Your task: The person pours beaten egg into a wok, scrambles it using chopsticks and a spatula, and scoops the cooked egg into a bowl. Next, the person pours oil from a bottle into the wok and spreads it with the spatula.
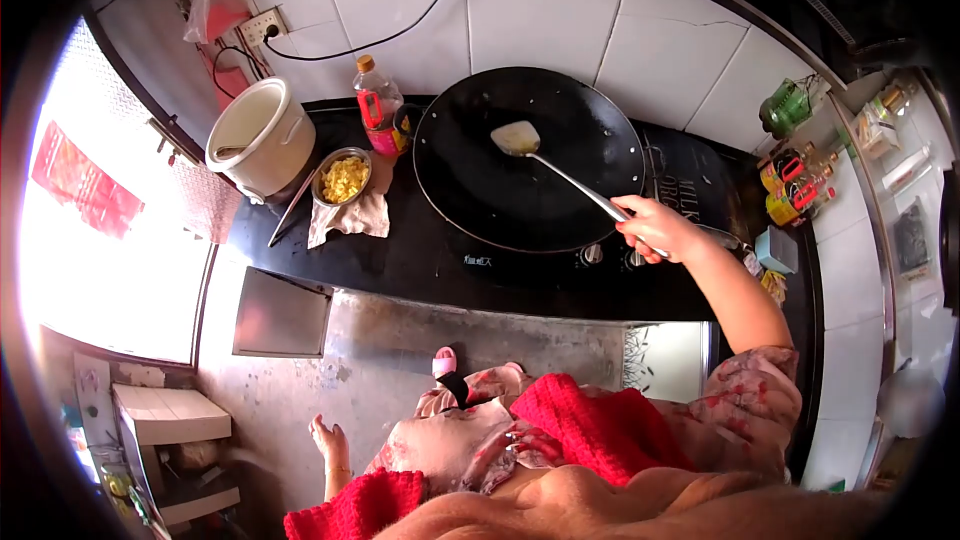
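Observation:
My right hand (655, 228) is wrapped round the handle of a metal spatula (570, 178). The spatula's blade rests over the middle of a large black wok (470, 180) on the gas stove. The wok's inside looks dark and shiny. My left hand (328, 440) hangs low at my side, away from the counter, with its fingers apart and nothing in it. Left of the wok, a metal bowl of yellow food (345, 178), perhaps scrambled egg, sits on a cloth (365, 220).
A white pot (262, 135) stands at the counter's left end, a bottle with an orange cap (378, 105) behind the bowl. More bottles (795, 190) and a light-blue box (777, 250) line the right side. A cord (400, 38) runs along the tiled wall.

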Demonstrator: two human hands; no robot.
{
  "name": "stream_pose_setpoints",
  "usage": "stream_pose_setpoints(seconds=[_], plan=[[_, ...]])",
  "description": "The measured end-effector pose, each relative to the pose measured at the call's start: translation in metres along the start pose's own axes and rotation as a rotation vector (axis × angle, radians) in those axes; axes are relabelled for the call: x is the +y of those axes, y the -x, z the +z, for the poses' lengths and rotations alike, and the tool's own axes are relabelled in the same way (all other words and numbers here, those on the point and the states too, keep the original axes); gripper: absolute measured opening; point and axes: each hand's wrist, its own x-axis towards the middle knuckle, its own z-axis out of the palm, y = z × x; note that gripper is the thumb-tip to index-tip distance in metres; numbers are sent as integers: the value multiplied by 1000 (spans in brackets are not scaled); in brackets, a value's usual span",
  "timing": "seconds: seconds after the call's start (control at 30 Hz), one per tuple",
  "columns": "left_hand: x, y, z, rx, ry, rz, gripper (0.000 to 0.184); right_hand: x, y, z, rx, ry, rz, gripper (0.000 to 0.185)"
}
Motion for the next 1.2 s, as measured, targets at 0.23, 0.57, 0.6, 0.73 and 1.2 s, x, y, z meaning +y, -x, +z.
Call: stream_pose_setpoints(seconds=[0.23,0.57,0.6,0.73,1.2], plan=[[-32,-17,5,49,54,94,41,25,13,37,205,-422,-40,35],[-53,-103,0,-18,165,167,35,15,96,87,258,-261,79,26],[-59,-108,-3,-25,170,161,35,4,101,94,261,-181,108,26],[-89,-125,-1,-33,167,115,32,-25,88,120,257,-74,121,30],[-177,-138,15,-60,105,39,28,-29,53,123,484,185,200,13]])
